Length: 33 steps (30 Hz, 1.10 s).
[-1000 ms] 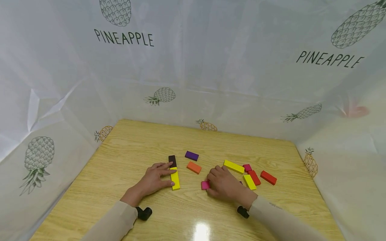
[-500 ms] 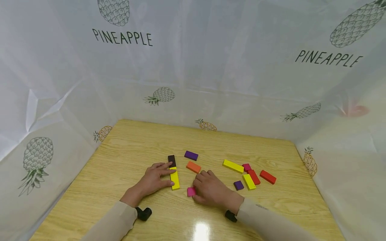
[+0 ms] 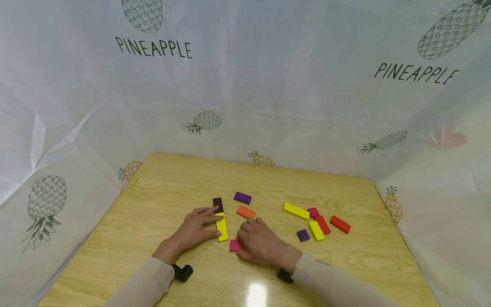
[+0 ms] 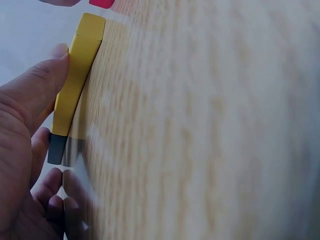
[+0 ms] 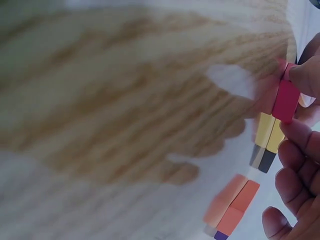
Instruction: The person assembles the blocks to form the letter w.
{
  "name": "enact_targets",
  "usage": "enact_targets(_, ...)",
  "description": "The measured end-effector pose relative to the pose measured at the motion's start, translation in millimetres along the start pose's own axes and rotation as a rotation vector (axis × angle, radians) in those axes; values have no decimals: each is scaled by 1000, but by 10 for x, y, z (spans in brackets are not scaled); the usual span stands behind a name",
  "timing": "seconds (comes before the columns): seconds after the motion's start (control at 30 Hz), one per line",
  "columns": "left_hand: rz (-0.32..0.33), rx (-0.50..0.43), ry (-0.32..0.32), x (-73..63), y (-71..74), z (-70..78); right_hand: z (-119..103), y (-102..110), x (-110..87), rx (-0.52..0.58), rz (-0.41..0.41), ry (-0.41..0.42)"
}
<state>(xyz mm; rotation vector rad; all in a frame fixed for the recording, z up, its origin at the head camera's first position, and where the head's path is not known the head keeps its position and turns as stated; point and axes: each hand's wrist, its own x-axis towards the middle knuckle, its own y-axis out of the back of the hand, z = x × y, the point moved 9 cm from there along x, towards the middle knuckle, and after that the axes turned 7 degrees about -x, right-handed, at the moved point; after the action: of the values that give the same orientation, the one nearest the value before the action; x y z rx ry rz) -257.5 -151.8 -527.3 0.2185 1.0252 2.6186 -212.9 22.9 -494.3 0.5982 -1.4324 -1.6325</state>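
My left hand rests with fairly straight fingers on a row of two blocks. A black block sits at the row's far end, touching a longer yellow block at the near end. In the left wrist view, the thumb touches the yellow block's side. Between thumb and fingers, my right hand pinches a pink block low over the table, just right of the yellow block's near end. Part of the pink block hides behind the right fingers in the head view. Behind the right hand lies an orange block.
A purple block lies behind the orange one. To the right are a small purple block, two yellow blocks, two red blocks and another pink block. A pineapple-print sheet surrounds the wooden table.
My right hand has moved left with the pink block, nearing the yellow block and uncovering the small purple block. The left hand has kept its place.
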Motion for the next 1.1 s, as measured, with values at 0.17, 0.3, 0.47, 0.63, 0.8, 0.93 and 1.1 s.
enact_targets(0.17, 2, -2, -3, 3, 0, -8, -4, 8, 31, -3, 9, -2)
enact_targets(0.3, 3, -13, 9, 2, -2, -13, -12, 1, 52, -5, 9, 4)
enact_targets(0.47, 4, -18, 11, 4, -5, -21, -19, -5, 70, -13, 10, 11)
enact_targets(0.63, 3, -19, 9, 10, -9, -27, -19, -24, 74, -18, -4, 7)
enact_targets(0.8, 4, -8, 13, 16, -11, -34, -18, -31, 75, -6, -11, 3)
enact_targets(0.93, 2, -7, 17, 14, -15, -31, 0, -25, 68, 30, -15, -4)
enact_targets(1.1, 2, -7, 27, 12, -17, -34, 129, -7, 56, 68, -46, -52)
